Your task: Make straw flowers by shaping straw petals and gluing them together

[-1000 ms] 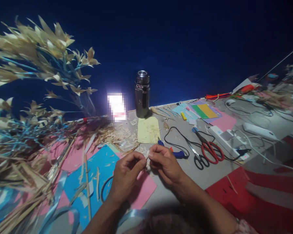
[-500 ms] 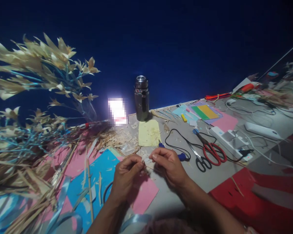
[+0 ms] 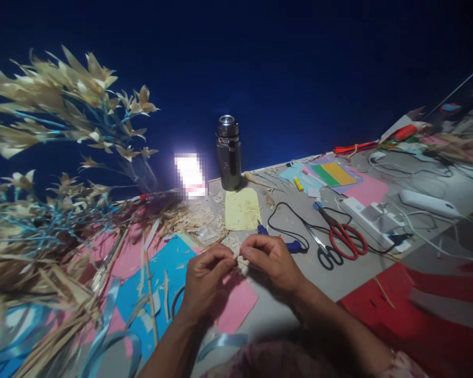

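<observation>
My left hand (image 3: 209,270) and my right hand (image 3: 270,260) meet near the middle of the view, fingertips almost touching. Both pinch a small pale piece (image 3: 236,254) between them, too small to make out well. Under the hands lies a pink sheet (image 3: 238,305). Just beyond them is a yellow pad (image 3: 242,210) with shavings on it. A blue-handled tool (image 3: 294,246) with a black cord lies right of my right hand, partly hidden by it.
A dark flask (image 3: 229,163) stands at the back edge beside a bright blurred screen (image 3: 191,177). Dried flowers (image 3: 82,100) rise at left. Scissors (image 3: 349,240), a power strip (image 3: 372,223) and red material (image 3: 398,310) lie right; a blue sheet (image 3: 161,278) lies left.
My fingertips have drawn closer together around the pale piece. The whole view has shifted slightly, with the table items a little higher.
</observation>
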Tool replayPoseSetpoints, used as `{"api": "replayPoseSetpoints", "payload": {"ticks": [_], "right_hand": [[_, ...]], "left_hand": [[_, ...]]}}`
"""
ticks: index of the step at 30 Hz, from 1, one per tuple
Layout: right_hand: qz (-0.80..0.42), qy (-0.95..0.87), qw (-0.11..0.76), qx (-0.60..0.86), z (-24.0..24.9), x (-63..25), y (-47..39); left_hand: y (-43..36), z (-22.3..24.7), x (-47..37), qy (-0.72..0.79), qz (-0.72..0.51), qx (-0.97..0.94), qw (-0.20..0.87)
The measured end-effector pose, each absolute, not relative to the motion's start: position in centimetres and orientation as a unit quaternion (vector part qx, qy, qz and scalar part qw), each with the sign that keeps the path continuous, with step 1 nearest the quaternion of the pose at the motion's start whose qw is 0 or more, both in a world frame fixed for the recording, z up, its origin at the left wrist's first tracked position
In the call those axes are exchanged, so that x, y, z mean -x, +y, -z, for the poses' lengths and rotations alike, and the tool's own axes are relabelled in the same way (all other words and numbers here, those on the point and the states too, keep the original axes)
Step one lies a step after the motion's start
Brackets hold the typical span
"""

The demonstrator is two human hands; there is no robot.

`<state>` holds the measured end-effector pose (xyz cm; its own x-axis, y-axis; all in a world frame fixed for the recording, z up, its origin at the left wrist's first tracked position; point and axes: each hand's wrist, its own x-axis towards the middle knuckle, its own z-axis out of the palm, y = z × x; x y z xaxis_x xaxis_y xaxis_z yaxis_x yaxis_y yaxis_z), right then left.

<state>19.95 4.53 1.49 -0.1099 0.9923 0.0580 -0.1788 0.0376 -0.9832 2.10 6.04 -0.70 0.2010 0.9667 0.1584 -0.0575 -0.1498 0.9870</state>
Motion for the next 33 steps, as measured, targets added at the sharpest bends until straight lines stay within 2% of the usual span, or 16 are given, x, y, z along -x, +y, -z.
{"api": "replayPoseSetpoints", "payload": {"ticks": [8,16,21,25,28,30,33], "right_hand": [[-0.595,-0.439,0.533,0.41,-0.4,-19.4,4.4],[-0.732,-0.283,0.494,0.374,-1.5,-18.4,4.6],[-0.742,-0.265,0.502,0.357,-1.7,-18.1,4.9],[-0.698,-0.294,0.529,0.382,-1.0,-18.4,5.0],[-0.591,-0.342,0.583,0.44,-0.9,-18.8,4.9],[-0.501,-0.404,0.603,0.471,-1.2,-19.1,4.6],[-0.409,-0.517,0.571,0.49,-2.0,-19.4,4.2]], "left_hand": [[5.6,0.4,-2.2,0.36,-0.499,-0.631,0.473],[5.6,0.4,-1.8,0.324,-0.53,-0.672,0.403],[5.5,0.2,-1.8,0.334,-0.53,-0.661,0.413],[5.4,0.4,-2.0,0.365,-0.502,-0.585,0.523],[5.4,0.7,-2.1,0.384,-0.499,-0.491,0.602],[5.4,0.7,-2.1,0.399,-0.507,-0.474,0.6],[5.4,0.3,-2.1,0.408,-0.514,-0.532,0.535]]}}
